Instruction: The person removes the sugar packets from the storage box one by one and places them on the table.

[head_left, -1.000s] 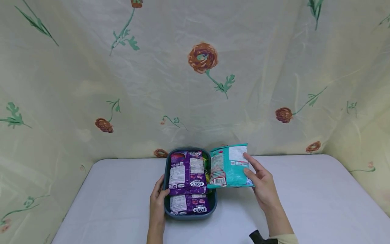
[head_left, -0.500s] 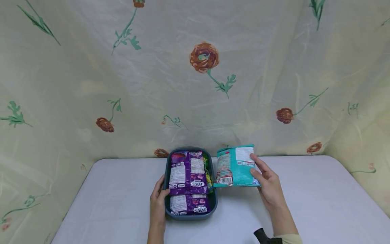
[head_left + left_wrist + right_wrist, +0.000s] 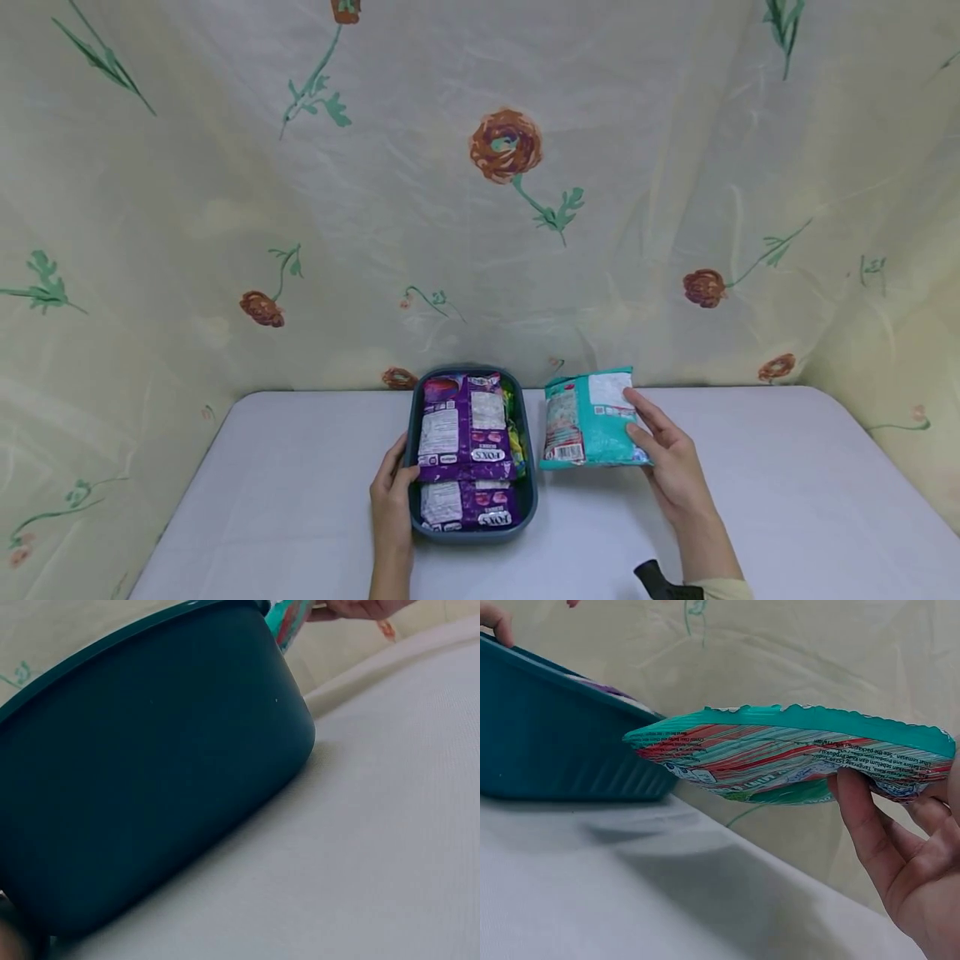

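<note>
Well, the R hand's fingers [image 3: 651, 410] are gripping the right edge of a teal pkt [image 3: 588, 421], R hand [image 3: 673, 467] itself sitting right of centre, lower half of the frame. Pkt is hanging off the table [image 3: 300, 492], just right of the bin [image 3: 474, 538]. L hand [image 3: 392, 504] is holding the bin's left rim, thumb bending over it, other fingers lying along the outer wall. Bin is standing lower centre; purple pkts [image 3: 459, 433] are filling most of it, w/ green-yellow pkt [image 3: 517, 446] peeking out along its right side.

Prob. partway thru: at least two purple pkts + a green-yellow one are sitting in the bin; teal one is outside, not yet set down.

Hard to see: bin floor & anything under the top pkts are hiding, so no full count. Green-yellow pkt is mostly covered. L wrist view is showing mainly bin wall, w/ a blurry bit lower left. Whether teal pkt is touching the bin, can't tell for sure. Black thing [image 3: 669, 585] by the R wrist is getting cut off at bottom edge.
</note>
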A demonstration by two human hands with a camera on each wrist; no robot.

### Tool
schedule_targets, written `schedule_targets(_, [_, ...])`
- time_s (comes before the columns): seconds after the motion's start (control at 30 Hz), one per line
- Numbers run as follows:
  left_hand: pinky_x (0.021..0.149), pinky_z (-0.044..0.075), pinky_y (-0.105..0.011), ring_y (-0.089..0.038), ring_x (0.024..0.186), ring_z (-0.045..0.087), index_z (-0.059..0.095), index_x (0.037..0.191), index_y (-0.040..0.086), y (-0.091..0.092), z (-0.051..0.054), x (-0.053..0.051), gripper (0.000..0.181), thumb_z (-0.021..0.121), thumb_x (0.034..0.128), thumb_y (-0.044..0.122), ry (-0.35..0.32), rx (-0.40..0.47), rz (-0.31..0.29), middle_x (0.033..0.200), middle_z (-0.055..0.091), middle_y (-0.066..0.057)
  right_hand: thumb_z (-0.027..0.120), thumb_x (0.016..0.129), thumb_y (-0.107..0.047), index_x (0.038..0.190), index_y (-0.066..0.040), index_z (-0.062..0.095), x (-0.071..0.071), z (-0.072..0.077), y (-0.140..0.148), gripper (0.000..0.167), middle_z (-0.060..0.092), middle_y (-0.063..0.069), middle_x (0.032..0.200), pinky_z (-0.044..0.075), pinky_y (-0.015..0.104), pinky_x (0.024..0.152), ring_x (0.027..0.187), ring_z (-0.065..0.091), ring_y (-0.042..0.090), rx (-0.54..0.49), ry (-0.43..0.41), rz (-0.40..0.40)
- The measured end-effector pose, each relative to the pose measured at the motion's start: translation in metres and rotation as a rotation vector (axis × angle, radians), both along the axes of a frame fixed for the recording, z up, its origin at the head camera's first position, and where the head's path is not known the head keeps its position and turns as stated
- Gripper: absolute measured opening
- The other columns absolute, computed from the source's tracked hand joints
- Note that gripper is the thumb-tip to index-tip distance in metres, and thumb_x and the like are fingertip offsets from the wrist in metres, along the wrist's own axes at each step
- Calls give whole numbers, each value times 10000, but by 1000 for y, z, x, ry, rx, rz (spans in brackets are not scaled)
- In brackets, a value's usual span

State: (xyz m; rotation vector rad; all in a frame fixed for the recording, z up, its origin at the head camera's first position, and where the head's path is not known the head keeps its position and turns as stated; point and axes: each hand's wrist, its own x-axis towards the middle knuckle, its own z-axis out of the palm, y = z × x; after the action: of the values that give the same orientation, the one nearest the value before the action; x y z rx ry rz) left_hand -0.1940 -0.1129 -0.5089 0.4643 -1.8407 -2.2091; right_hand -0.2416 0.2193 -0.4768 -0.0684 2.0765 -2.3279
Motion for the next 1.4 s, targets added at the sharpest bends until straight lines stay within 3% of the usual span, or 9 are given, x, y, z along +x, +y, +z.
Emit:
schedule_targets(0.2, [942,360,-118,-189,1329,435,535,1338,187,1,1,1,476,494,872,98,2,-7,16,1416,498,-54,565,934,-233,1461,-158,360,-1,-7,-3,571,291,-29,1541,510,163,798,1075,547,-45,15,-24,15])
schedule_targets(0.47, [1067,335,-338,-184,1312,452,553,1318,196,2,1,1,470,501,861,101,-15,-17,39,1394,521,-45,560,938,-217,1460,-111,348,-3,-15,-10,574,280,29,1545,497,157,818,1103,526,-56,14,-40,42])
schedule_targets(0.67, [965,362,-154,-184,1314,452,550,1322,187,2,1,1,469,505,864,98,-2,-13,40,1397,518,-49,580,926,-245,1454,-150,369,-5,-21,-12,577,247,61,1561,492,158,837,1138,510,-47,38,-95,23])
schedule_targets(0.83, [911,354,-84,-182,1325,439,545,1327,177,2,1,0,470,506,865,97,6,-10,40,1408,506,-56,579,927,-247,1434,-146,404,-6,-23,-16,545,272,52,1554,414,74,886,1341,328,66,145,-98,-21])
schedule_targets(0.97, [962,355,-145,-182,1323,441,548,1325,178,0,0,-1,474,508,860,97,-4,-16,46,1407,508,-54,561,938,-213,1418,-145,428,-9,-25,-18,502,303,40,1539,374,36,883,1419,228,161,222,-77,-42])
schedule_targets(1.13, [1072,322,-323,-180,1325,437,546,1326,189,-2,-1,-1,480,507,855,102,-16,-13,47,1411,503,-43,554,942,-206,1407,-176,447,-15,-30,-19,478,335,18,1529,358,25,887,1438,227,169,293,-80,-65])
schedule_targets(1.27, [1112,284,-399,-191,1344,414,531,1339,178,-1,-3,0,487,507,858,100,-10,5,29,1428,483,-55,527,954,-193,1414,-202,438,-17,-34,-17,469,328,13,1534,383,134,988,1417,298,188,356,-111,-91])
schedule_targets(1.4, [1125,268,-407,-202,1360,396,514,1355,168,0,-3,-1,493,504,866,103,6,17,13,1442,465,-70,499,965,-188,1419,-213,431,-18,-37,-14,460,340,35,1527,391,222,1028,1349,393,210,448,-86,-110])
